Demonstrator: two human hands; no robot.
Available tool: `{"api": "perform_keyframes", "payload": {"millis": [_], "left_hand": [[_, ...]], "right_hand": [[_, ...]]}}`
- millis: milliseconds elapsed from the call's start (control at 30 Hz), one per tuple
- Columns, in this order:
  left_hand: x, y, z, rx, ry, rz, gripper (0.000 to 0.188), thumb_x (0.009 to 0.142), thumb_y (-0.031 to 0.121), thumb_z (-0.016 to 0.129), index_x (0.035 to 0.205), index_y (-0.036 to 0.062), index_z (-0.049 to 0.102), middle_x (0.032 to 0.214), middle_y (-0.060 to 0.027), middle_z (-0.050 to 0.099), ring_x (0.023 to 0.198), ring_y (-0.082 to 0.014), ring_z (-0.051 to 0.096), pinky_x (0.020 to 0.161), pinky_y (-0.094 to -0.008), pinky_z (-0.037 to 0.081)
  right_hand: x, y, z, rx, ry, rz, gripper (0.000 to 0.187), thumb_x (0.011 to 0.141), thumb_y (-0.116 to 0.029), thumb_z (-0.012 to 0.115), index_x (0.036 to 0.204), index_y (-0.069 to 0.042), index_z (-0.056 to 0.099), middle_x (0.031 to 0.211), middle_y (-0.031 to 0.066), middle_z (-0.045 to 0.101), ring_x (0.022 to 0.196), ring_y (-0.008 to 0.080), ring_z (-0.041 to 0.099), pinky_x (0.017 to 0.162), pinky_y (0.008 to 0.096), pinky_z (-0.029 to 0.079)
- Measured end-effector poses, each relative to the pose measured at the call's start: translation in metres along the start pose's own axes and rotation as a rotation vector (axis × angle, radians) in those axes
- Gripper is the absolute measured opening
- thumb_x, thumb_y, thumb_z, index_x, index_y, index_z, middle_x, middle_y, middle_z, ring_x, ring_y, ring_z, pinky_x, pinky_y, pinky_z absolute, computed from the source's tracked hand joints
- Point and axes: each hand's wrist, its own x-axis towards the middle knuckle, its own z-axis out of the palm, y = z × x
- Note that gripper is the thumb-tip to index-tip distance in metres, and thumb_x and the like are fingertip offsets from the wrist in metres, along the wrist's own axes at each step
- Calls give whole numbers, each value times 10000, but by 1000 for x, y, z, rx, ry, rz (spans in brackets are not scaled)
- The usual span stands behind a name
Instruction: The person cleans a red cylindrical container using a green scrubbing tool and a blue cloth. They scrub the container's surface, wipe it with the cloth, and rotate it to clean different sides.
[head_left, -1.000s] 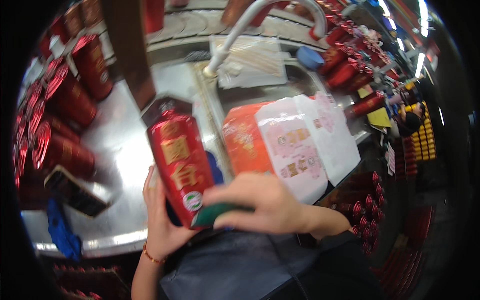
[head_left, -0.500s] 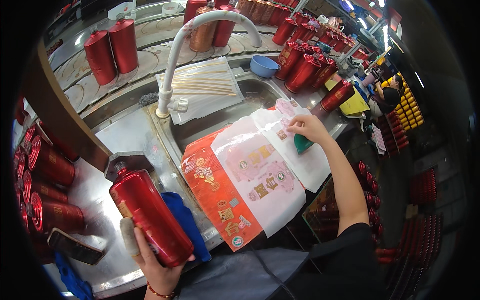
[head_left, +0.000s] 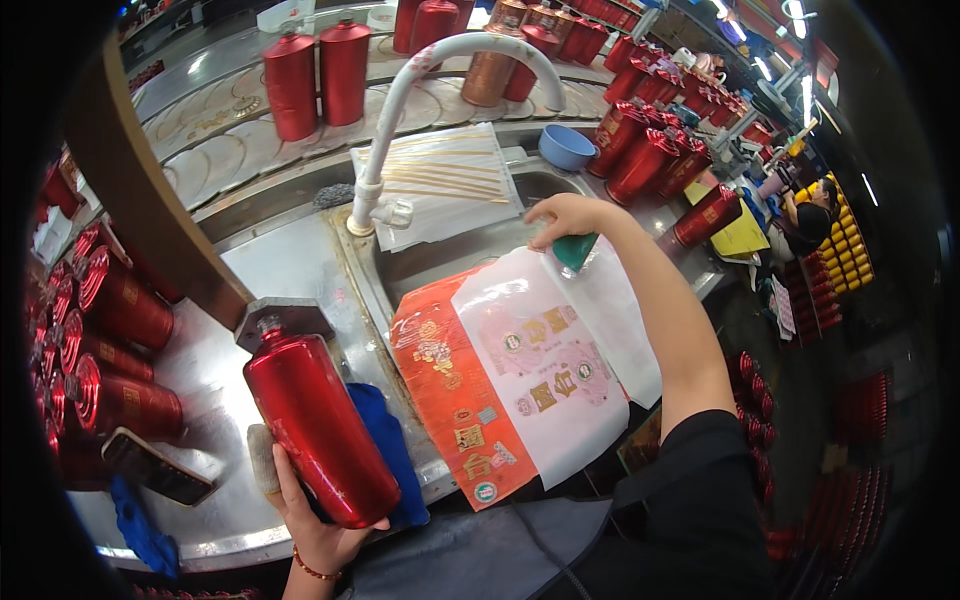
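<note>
My left hand (head_left: pixel 325 525) is wrapped round the lower part of a shiny red bottle (head_left: pixel 318 430), which leans with its neck toward a dark angled block (head_left: pixel 290 318). A grey cover sits on one finger of that hand. My right hand (head_left: pixel 580 213) is closed on a green flat piece that looks like a scraper (head_left: pixel 573 252), its fingertips at the far edge of a white decal sheet (head_left: pixel 610 320). Another white sheet with pink and gold decals (head_left: pixel 545 385) overlaps it. Beneath these lies a red sheet with gold decals (head_left: pixel 425 385).
A white curved faucet (head_left: pixel 372 170) rises beside the metal sink (head_left: pixel 420 262), where a striped sheet (head_left: pixel 450 205) lies. A blue bowl (head_left: pixel 567 148) stands behind. Red bottles (head_left: pixel 128 395), a phone (head_left: pixel 155 468) and blue cloths (head_left: pixel 385 425) are at left. Far right, another person (head_left: pixel 812 215) sits.
My right hand has moved left and away from me with the green scraper, to the sheet's far edge. The bottle in my left hand has turned, its gold label now out of sight.
</note>
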Motion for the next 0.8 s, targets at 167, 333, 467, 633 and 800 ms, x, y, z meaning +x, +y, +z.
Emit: {"api": "perform_keyframes", "payload": {"millis": [167,333,467,633,800], "left_hand": [[10,7,-5,34,18,93,1440,654,784,803,1616,-66,151,1651,-278,230,1535,-402,236,1218,-487,275],[11,16,-13,-4,-63,68,1404,636,516,965,1614,-57,137,1612,-305,237,1522,-436,258,1203,-506,318],[33,52,-18,237,-70,244,1269,665,363,975,1599,-25,210,1632,-337,187,1505,-527,237,1209,-554,308],[32,43,-11,80,41,217,1180,674,309,958,1575,-50,287,1641,-325,205,1505,-531,255,1205,-527,346],[25,28,-19,-69,-43,131,1289,711,377,948,1598,-80,131,1612,-393,189,1496,-565,252,1201,-548,333]], "right_hand": [[17,8,-18,63,-185,-53,276,844,-280,839,943,-25,803,874,30,778,813,106,680,783,285,530],[-14,-27,-23,65,228,-184,186,799,-179,845,857,-18,773,785,45,730,729,114,650,704,298,521],[-65,-125,-6,-12,435,-249,132,814,-116,789,867,-4,742,780,73,684,677,162,627,646,299,488],[-118,-204,39,-156,627,-580,122,811,-58,780,919,-19,742,790,115,681,659,260,646,610,358,503],[-162,-264,67,-49,423,-860,186,795,-82,773,980,-108,765,742,43,643,609,221,632,517,347,469]]}}
